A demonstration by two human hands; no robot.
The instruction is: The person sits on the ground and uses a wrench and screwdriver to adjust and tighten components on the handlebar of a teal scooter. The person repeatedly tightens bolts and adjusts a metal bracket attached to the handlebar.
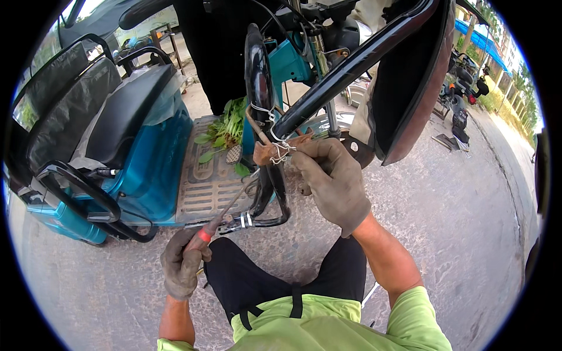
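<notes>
My gloved left hand is closed round the handle of a screwdriver, whose long shaft slants up to the right toward the black tube frame. With thumb and fingers pinched, my gloved right hand is at a pale wire twisted around the frame. Beside the wire, a torn brown strip hangs on the black tube. The wire loops round the tube in two places, one higher up. My right fingertips partly hide the wire's end.
A teal three-wheeled vehicle with a black seat stands at left. Leafy greens lie on its ribbed floor mat. A brown-edged black panel rises at right. Farther right, motorbike parts lie on the concrete ground.
</notes>
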